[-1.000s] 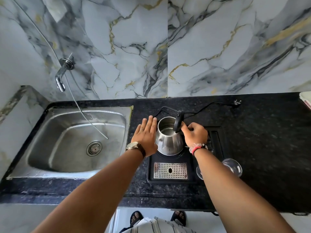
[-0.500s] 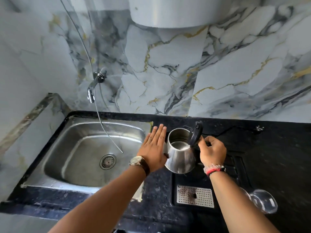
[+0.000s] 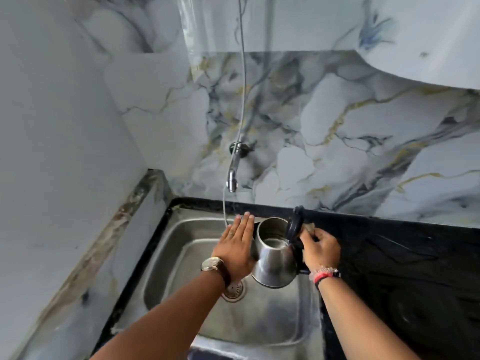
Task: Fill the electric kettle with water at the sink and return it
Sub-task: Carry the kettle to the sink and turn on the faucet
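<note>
Fingers [image 3: 310,236] grip kettle [image 3: 272,258]; left hand [image 3: 237,249] flat.

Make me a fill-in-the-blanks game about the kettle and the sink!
1. The kettle is held above the ____.
2. The kettle's black lid is flipped ____.
3. The right hand holds the kettle by its ____.
4. The left hand wears a ____ on its wrist.

Missing words: sink; open; handle; watch
</note>
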{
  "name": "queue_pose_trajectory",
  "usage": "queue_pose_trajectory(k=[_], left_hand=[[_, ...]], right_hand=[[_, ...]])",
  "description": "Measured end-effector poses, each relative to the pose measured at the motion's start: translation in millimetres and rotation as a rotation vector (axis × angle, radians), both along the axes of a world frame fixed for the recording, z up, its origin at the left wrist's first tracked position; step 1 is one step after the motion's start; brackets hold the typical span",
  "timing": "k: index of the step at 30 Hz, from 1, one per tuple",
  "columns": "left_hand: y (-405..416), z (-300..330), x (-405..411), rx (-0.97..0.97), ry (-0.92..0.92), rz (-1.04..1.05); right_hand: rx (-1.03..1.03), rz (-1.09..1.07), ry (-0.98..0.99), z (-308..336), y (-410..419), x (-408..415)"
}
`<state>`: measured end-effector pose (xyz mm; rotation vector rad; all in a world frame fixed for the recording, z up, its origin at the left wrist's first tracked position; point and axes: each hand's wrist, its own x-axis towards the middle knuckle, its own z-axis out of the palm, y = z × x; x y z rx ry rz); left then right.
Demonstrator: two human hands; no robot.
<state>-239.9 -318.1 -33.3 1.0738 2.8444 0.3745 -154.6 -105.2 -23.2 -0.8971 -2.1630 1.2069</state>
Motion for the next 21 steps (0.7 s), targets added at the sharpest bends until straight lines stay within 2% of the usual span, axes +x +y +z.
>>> queue_pose_trajectory(k=[4,10,15,21], left_hand=[[-33.8,4.1,-56.3,-0.062,-0.002,0.020],[-25.4,38.4,-138.2,0.031,0.049,0.271],[12.4,61.6,-176.2,-0.186,0.096,0.316],[27.8,55.8,-192.5,-0.206,0.017,0.360]], right_hand=[[-0.004,-0.030,0.027,-14.3,-30.6,-48.2],[-0.146,-0.135,-0.030,-31.3,-53.6,-106.2],[-0.092,-0.096,-0.068,-42.3,-54.7,-141.4],[-0.123,-0.055,-0.027,-54.3,-52.1,-165.9]])
